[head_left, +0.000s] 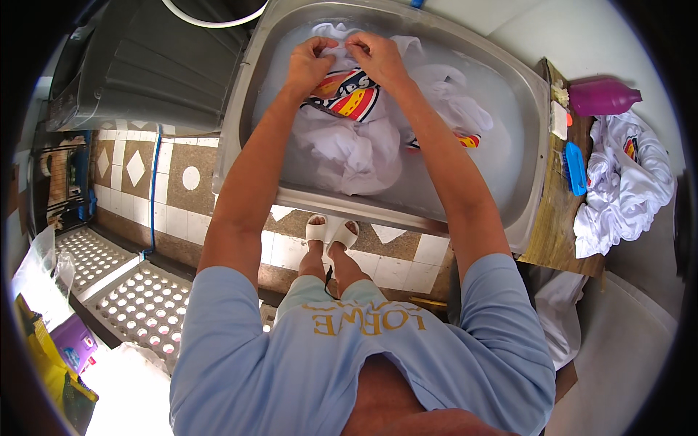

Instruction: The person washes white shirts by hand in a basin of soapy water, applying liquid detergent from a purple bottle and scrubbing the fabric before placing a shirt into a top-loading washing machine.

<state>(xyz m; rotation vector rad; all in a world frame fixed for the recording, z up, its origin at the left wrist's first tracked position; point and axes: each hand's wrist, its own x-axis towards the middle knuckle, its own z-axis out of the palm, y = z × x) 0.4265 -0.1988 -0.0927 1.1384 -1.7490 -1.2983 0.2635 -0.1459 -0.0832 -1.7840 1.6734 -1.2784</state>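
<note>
Both of my hands are over the far left part of a metal sink [534, 145] filled with cloudy water. My left hand [311, 64] pinches a wet white garment [356, 149] with a colourful print in red, yellow and dark blue. Close beside it, my right hand [378, 59] grips the same garment, its fingers bent onto the cloth. The garment's lower part hangs bunched in the water toward me. Another white printed cloth [454, 102] floats to the right of my right forearm; whether it joins the held garment I cannot tell.
On a wooden board [549, 225] right of the sink lie a blue brush [575, 168], a white bar [558, 120] and a purple bottle-like container [603, 96]. A heap of white clothing [625, 182] sits at its outer edge. A dark grey bin-like container [160, 65] stands left.
</note>
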